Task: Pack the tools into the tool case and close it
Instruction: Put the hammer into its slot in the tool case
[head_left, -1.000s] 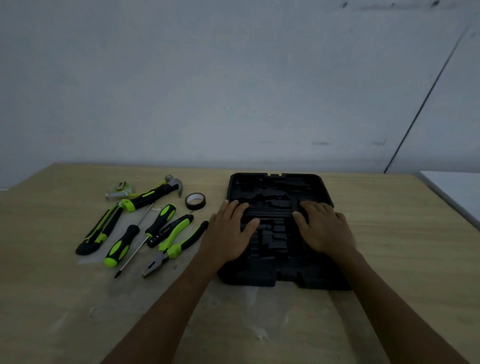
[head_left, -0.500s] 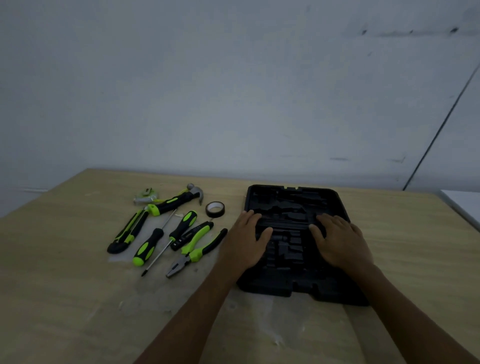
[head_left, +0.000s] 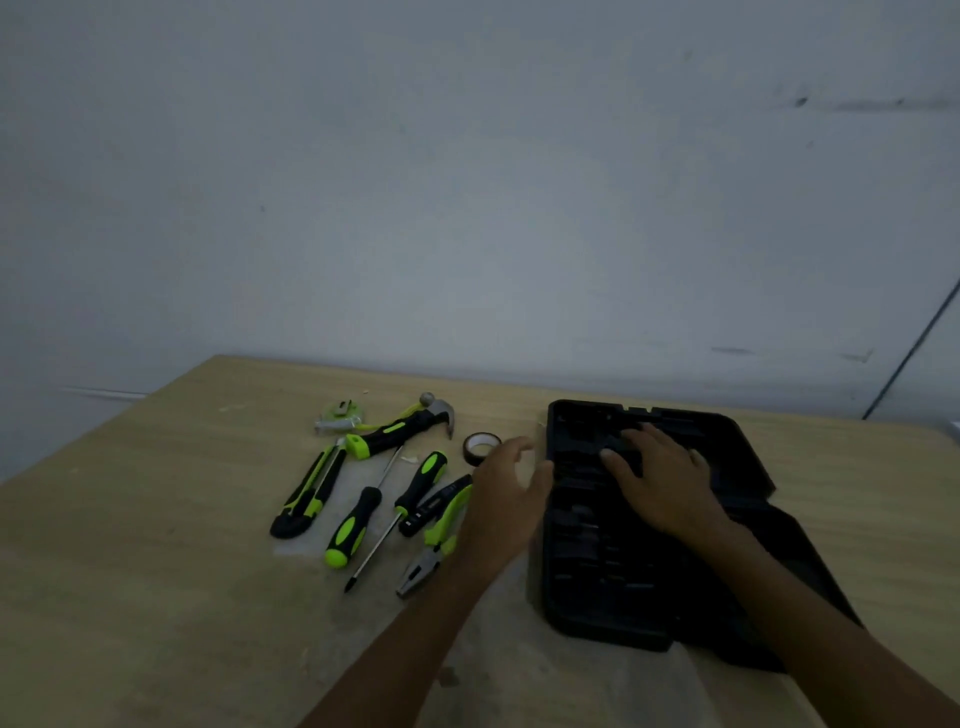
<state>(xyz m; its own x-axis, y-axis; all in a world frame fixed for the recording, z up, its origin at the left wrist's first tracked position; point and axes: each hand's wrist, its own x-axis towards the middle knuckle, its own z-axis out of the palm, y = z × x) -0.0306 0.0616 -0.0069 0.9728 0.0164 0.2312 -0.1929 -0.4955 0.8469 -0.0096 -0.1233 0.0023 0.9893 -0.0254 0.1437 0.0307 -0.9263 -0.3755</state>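
The black tool case lies open on the wooden table, its moulded slots holding nothing. My right hand rests flat on the case's inner tray, fingers spread. My left hand hovers off the case's left edge, fingers relaxed, over the handles of the green-and-black pliers. Left of it lie a hammer, a utility knife, two screwdrivers, a tape roll and a tape measure.
The table stands against a pale wall. Its left edge runs diagonally at the far left. Pale smears mark the wood in front of the case.
My left hand has come off the case and moved left, over the pliers. My right hand has slid toward the case's far part. The view has swung left and up.
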